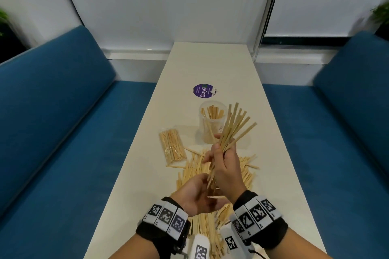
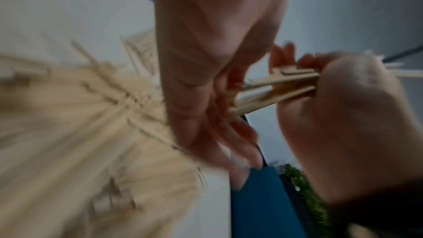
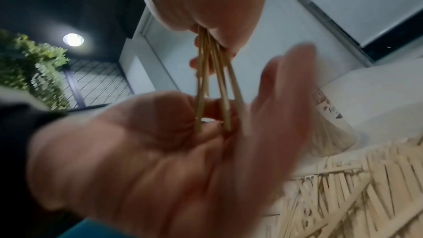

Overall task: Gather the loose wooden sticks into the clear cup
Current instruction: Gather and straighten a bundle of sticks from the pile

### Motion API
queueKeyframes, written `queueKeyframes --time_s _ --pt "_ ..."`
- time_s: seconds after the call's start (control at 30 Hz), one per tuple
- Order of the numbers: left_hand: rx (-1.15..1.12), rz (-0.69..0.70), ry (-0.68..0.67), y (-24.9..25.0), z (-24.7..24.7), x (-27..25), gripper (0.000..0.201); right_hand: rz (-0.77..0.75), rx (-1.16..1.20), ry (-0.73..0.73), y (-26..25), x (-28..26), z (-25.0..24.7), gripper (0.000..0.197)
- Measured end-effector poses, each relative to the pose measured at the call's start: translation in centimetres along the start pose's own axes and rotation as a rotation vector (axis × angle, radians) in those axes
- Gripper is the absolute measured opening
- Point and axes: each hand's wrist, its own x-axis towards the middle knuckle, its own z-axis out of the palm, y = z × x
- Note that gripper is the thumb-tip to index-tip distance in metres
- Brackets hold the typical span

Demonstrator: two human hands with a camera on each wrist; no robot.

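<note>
**Right hand grips stick bundle above pile, left hand open below**

Right hand [image 1: 226, 166] fist-wrapped around a bundle of wooden sticks [image 1: 233, 126]. Bundle's long axis runs diagonal: lower ends point down toward the person, upper ends fan up and away to the right, beside the clear cup [image 1: 212, 122]. Left hand [image 1: 196, 197] sits just under the bundle's lower ends, palm up, fingers relaxed and spread; in the right wrist view the stick tips come down to its palm, actual contact unclear from blur. Clear cup stands upright on the counter [image 1: 210, 65], beyond both hands, already with some sticks standing inside. Loose sticks pile [image 1: 193, 172] lies flat on the counter under and around the hands, mixed directions. Bagged sticks packet [image 1: 172, 146] lies left of the cup, long axis roughly away from the person. Purple round sticker [image 1: 203, 90] further back.
</note>
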Motion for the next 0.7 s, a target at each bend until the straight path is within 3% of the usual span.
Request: queueKeyframes --time_s 0.1,0.23,0.3,0.4,0.5,0.6,0.7 --pt "0.136 0.086 0.026 0.8 -0.8 -0.4 0.059 0.165 0.198 -0.045 -0.1 0.3 -0.8 0.022" --pt "-0.043 0.311 -0.050 3.0 -0.9 -0.3 0.072 0.394 0.363 -0.216 0.3 0.0 -1.0 0.024" --pt "0.004 0.369 -0.097 3.9 -0.4 -0.6 0.078 0.443 0.390 -0.272 0.4 -0.3 -0.9 0.024" --pt "0.127 0.412 -0.066 4.0 0.8 -1.1 0.073 0.455 0.235 -0.333 0.7 -0.7 -0.6 0.028" --pt "0.170 0.483 0.027 3.2 1.5 -0.9 0.050 0.366 -0.066 -0.389 1.1 -0.8 -0.4 0.028" --pt "0.202 0.518 0.128 2.7 1.8 -0.4 0.041 0.289 -0.321 -0.480 1.4 -0.9 -0.1 0.051" --pt "0.205 0.508 0.252 2.2 2.0 -0.1 0.035 0.303 -0.397 -0.530 1.4 -1.1 0.2 0.060"
